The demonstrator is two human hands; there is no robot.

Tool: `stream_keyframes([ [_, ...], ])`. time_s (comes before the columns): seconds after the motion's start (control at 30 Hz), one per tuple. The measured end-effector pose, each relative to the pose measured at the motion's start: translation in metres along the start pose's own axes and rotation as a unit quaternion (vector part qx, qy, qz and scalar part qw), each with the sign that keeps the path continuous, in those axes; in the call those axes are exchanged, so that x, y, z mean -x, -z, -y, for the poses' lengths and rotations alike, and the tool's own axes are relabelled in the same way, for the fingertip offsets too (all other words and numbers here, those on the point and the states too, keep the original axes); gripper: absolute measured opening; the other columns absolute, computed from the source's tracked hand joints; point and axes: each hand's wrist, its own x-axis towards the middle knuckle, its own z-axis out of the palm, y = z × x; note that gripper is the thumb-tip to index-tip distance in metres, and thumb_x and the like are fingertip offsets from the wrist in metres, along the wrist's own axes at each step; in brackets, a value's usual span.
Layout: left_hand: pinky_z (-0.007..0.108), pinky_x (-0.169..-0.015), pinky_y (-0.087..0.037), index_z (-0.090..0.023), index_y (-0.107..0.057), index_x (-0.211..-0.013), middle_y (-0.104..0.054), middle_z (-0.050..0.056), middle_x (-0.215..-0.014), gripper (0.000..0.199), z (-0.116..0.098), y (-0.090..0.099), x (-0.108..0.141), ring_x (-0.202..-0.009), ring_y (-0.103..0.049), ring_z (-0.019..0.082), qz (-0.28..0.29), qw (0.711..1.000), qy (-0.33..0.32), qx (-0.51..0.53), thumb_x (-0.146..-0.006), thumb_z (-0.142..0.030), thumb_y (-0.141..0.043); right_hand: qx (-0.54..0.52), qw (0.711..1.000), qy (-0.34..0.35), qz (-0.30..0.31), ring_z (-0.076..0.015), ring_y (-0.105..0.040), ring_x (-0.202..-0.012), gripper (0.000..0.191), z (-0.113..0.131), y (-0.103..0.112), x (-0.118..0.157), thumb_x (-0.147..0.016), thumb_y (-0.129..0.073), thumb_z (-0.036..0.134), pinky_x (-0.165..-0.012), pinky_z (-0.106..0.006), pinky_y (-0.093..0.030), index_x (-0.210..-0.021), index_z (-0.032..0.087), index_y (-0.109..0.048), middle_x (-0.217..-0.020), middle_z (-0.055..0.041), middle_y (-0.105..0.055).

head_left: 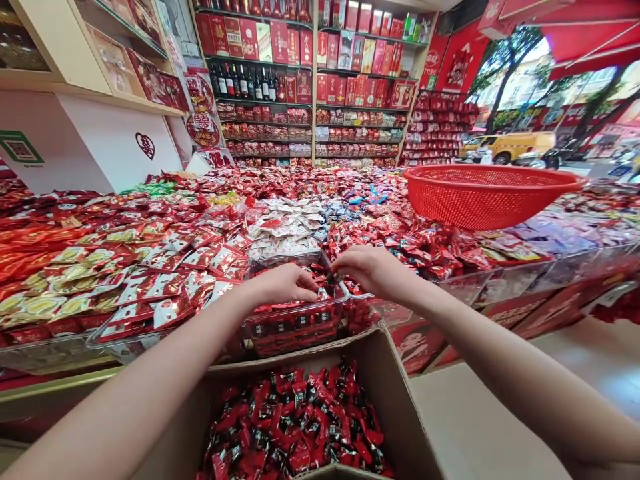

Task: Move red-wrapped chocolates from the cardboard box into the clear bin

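A clear plastic bin [295, 327] at the counter's front edge holds candies in red and black wrappers. Over its contents reaches my left hand [286, 283], thumb and fingers slightly apart and nothing visible between them. At the bin's right side is my right hand [373, 270], its fingertips pinched together on what looks like a small dark wrapped candy [331, 277]. Below both hands an opened cardboard box [400, 400] contains many similar red and black wrapped candies [300, 417]. The tips of the left fingers are partly hidden among the candies.
Red and white packets [173, 303] lie heaped left of the bin. A large red plastic basket [480, 197] rests on packets at the right. White packets [290, 223] are stacked behind the bin. Shelves [315, 87] of boxes and bottles stand at the back.
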Motion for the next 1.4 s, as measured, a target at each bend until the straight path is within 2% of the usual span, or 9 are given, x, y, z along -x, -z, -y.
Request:
stream_keyframes([
  [0.1, 0.021, -0.055, -0.039, -0.018, -0.069, -0.069, -0.067, -0.002, -0.063, 0.011, 0.002, -0.002, -0.022, -0.058, -0.057, 0.013, 0.096, 0.995, -0.007, -0.028, -0.063, -0.023, -0.061, 0.039, 0.997, 0.014, 0.057, -0.0135, -0.052, -0.075, 0.020, -0.003, -0.003, -0.008, -0.080, -0.044, 0.016, -0.068, -0.025, -0.038, -0.084, 0.014, -0.064, -0.080, -0.0051, -0.061],
  [0.23, 0.023, -0.052, -0.038, -0.014, -0.062, -0.066, -0.060, -0.005, -0.057, 0.010, 0.000, -0.009, -0.030, -0.052, -0.052, 0.009, 0.141, 0.985, -0.009, -0.098, -0.069, -0.023, -0.059, 0.055, 0.993, 0.025, 0.103, -0.0133, -0.053, -0.072, 0.018, -0.009, -0.011, -0.015, -0.078, -0.047, 0.014, -0.065, -0.023, -0.036, -0.083, 0.013, -0.065, -0.079, -0.0064, -0.063],
  [0.43, 0.022, -0.047, -0.036, -0.015, -0.053, -0.058, -0.047, -0.008, -0.049, 0.024, 0.001, -0.010, -0.033, -0.044, -0.043, 0.007, 0.148, 0.964, -0.011, -0.221, -0.076, -0.031, -0.053, 0.074, 0.973, 0.028, 0.217, -0.0111, -0.052, -0.060, 0.020, -0.009, -0.021, -0.023, -0.075, -0.048, 0.014, -0.055, -0.020, -0.033, -0.082, 0.015, -0.066, -0.071, -0.0048, -0.065],
  [0.63, 0.023, -0.049, -0.038, -0.015, -0.053, -0.061, -0.049, -0.007, -0.054, 0.023, -0.004, -0.011, -0.031, -0.048, -0.046, 0.007, 0.152, 0.950, -0.009, -0.274, -0.078, -0.031, -0.050, 0.157, 0.935, -0.009, 0.316, -0.0134, -0.056, -0.061, 0.022, 0.008, -0.024, -0.038, -0.068, -0.052, 0.013, -0.051, -0.021, -0.034, -0.085, 0.014, -0.067, -0.074, -0.0080, -0.066],
  [0.8, 0.022, -0.049, -0.039, -0.014, -0.054, -0.064, -0.052, -0.006, -0.058, 0.021, -0.010, -0.008, -0.029, -0.049, -0.047, 0.007, 0.170, 0.946, 0.009, -0.274, -0.079, -0.028, -0.050, 0.181, 0.916, -0.048, 0.355, -0.0187, -0.059, -0.063, 0.025, 0.014, -0.025, -0.050, -0.060, -0.057, 0.010, -0.049, -0.024, -0.036, -0.084, 0.008, -0.067, -0.077, -0.0122, -0.066],
  [0.97, 0.022, -0.048, -0.039, -0.014, -0.056, -0.068, -0.052, -0.006, -0.058, 0.017, -0.007, -0.006, -0.032, -0.048, -0.047, 0.006, 0.202, 0.944, 0.029, -0.260, -0.078, -0.027, -0.052, 0.181, 0.904, -0.047, 0.384, -0.0178, -0.059, -0.066, 0.028, 0.012, -0.029, -0.056, -0.059, -0.058, 0.009, -0.053, -0.023, -0.039, -0.086, 0.011, -0.067, -0.078, -0.0082, -0.067],
  [1.13, 0.022, -0.048, -0.041, -0.013, -0.055, -0.068, -0.052, -0.006, -0.058, 0.018, -0.004, -0.005, -0.036, -0.050, -0.049, 0.007, 0.232, 0.939, 0.048, -0.249, -0.077, -0.029, -0.054, 0.193, 0.882, -0.040, 0.428, -0.0198, -0.058, -0.068, 0.033, 0.009, -0.042, -0.063, -0.053, -0.065, 0.010, -0.053, -0.023, -0.039, -0.086, 0.006, -0.066, -0.082, -0.0116, -0.066],
  [1.27, 0.024, -0.051, -0.042, -0.014, -0.058, -0.076, -0.056, -0.004, -0.065, 0.021, -0.003, 0.002, -0.031, -0.054, -0.052, 0.008, 0.246, 0.933, 0.081, -0.248, -0.076, -0.034, -0.053, 0.194, 0.874, -0.030, 0.445, -0.0203, -0.058, -0.070, 0.028, 0.009, -0.043, -0.065, -0.057, -0.062, 0.010, -0.053, -0.024, -0.038, -0.084, 0.006, -0.066, -0.083, -0.0115, -0.066],
  [1.4, 0.024, -0.051, -0.042, -0.014, -0.058, -0.075, -0.055, -0.004, -0.060, 0.026, -0.002, 0.008, -0.027, -0.052, -0.051, 0.009, 0.248, 0.923, 0.112, -0.272, -0.076, -0.039, -0.052, 0.190, 0.872, -0.028, 0.450, -0.0195, -0.057, -0.071, 0.028, 0.010, -0.038, -0.064, -0.061, -0.057, 0.008, -0.052, -0.024, -0.037, -0.087, 0.008, -0.066, -0.084, -0.0099, -0.066],
])
